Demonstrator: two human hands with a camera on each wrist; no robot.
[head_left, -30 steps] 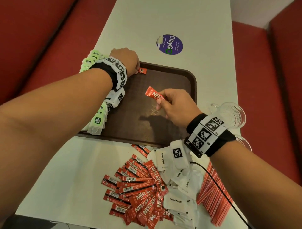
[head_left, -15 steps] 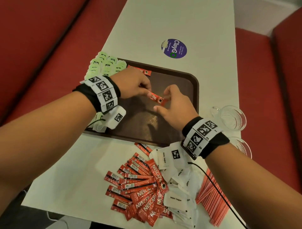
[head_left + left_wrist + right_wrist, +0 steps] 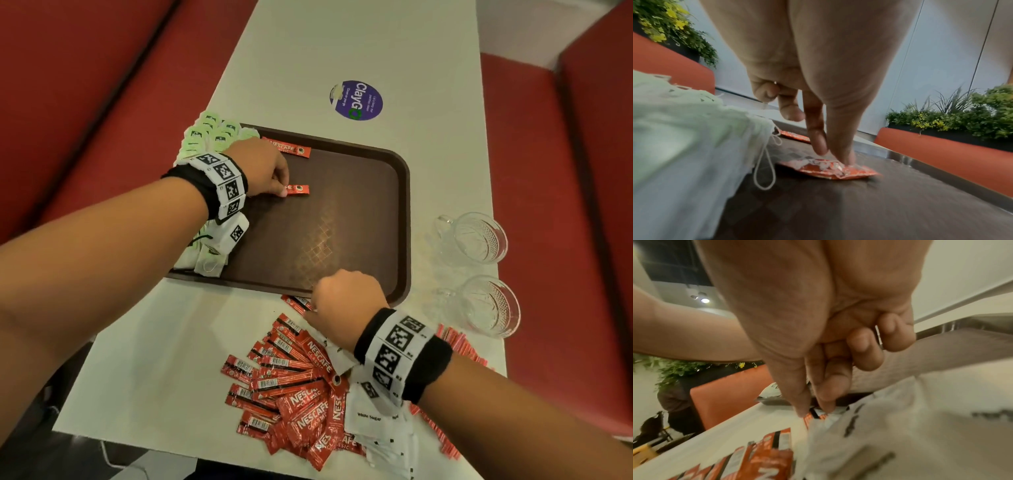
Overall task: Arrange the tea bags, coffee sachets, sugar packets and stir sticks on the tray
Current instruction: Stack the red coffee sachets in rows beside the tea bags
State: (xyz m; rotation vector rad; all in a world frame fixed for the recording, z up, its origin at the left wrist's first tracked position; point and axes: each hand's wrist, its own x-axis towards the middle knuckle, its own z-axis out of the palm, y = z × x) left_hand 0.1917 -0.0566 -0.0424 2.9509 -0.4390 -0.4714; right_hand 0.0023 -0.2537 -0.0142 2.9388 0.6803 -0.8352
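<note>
Left hand [image 3: 265, 169]: hovering over the tray's far left part, thumb and forefinger extended down, tips pressing on a sachet [image 3: 297, 189]; other fingers [image 3: 791, 107] curling in, holding nothing.
Sachet: lying flat on the tray [image 3: 402, 192], just beside the tea bags [image 3: 209, 137], pinned under the left fingertips.
Second sachet [image 3: 291, 149]: lying flat by the tray's far rim, apart from the hand.
Tea bags: lining the tray's left edge in a row, some spilling over the rim; strings hanging loose in the left wrist view.
Right hand [image 3: 346, 301]: reaching down at the tray's near rim, thumb and forefinger pinching the end of a loose sachet [image 3: 813, 416] on the table [image 3: 342, 44]; remaining fingers curling in.
Sachet pile [image 3: 294, 387]: fanning out on the table near the tray.
Sugar packets [image 3: 373, 419]: lying heaped beside the pile, under the right wrist.
Stir sticks [image 3: 459, 346]: lying bundled on the table to the right of the packets.
Glass cups [image 3: 479, 240]: standing right of the tray, two of them, near each other.
</note>
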